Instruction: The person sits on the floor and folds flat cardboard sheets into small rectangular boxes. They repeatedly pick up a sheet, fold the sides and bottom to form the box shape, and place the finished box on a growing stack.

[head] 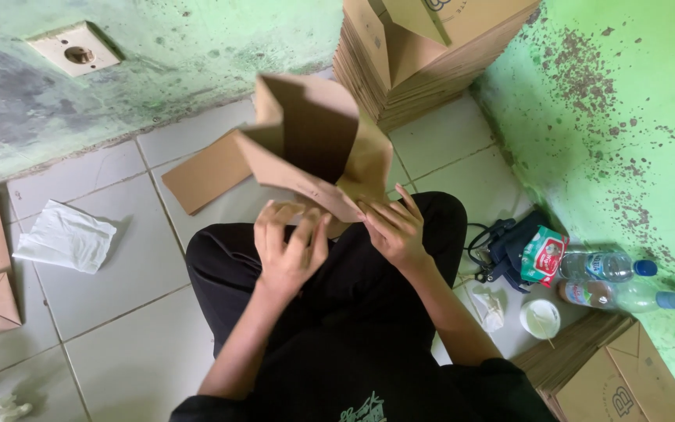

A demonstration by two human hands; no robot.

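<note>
We hold a brown cardboard box (pixel 314 148), half folded and open, above our lap; our left hand (pixel 289 244) curls its fingers onto the lower flap at the box's seven o'clock; our right hand (pixel 394 230) pinches the lower edge at five o'clock; a stack of flat boxes (pixel 416 70) stands at one o'clock; a white cloth (pixel 66 237) lies at nine; two plastic bottles (pixel 615 281) lie at three.

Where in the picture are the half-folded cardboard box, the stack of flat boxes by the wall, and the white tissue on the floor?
half-folded cardboard box (pixel 314 141), head view, dark inner panel.
stack of flat boxes (pixel 423 78), head view, layered front edge.
white tissue (pixel 66 236), head view, crumpled middle.
</note>
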